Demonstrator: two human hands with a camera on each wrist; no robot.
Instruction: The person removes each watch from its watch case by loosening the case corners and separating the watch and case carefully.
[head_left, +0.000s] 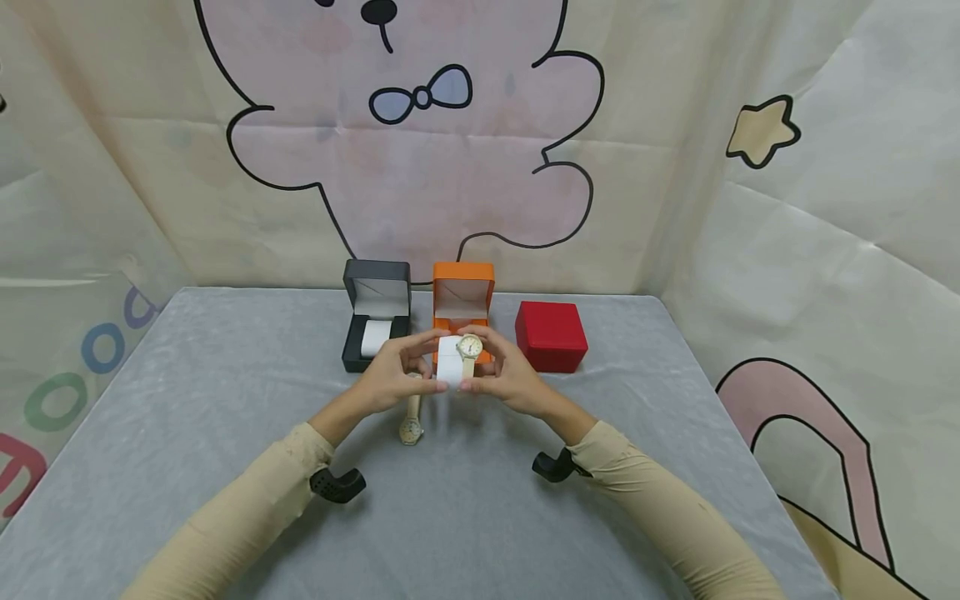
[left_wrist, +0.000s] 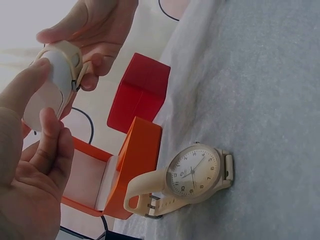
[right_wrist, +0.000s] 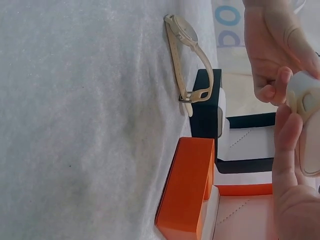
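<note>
Above the table, a white watch cushion (head_left: 449, 363) is raised between both hands, with a cream-strapped watch (head_left: 469, 348) round its right end. My left hand (head_left: 393, 368) pinches the cushion's left side, its thumb (left_wrist: 35, 80) lying along the white surface. On the other side my right hand (head_left: 512, 373) grips the watch, fingers at the top and thumb near the lower strap. The strap's buckle shows in the left wrist view; whether it is fastened I cannot tell. Below the left hand, a second cream watch (left_wrist: 195, 172) lies on the cloth, its strap looped.
Behind the hands stands an open orange box (head_left: 462, 275), partly hidden by them. Left of it is an open black box (head_left: 377, 271) with a white cushion (head_left: 376, 337) inside. A red box (head_left: 552, 336) stands closed on the right. Grey cloth (head_left: 465, 517) covers the table.
</note>
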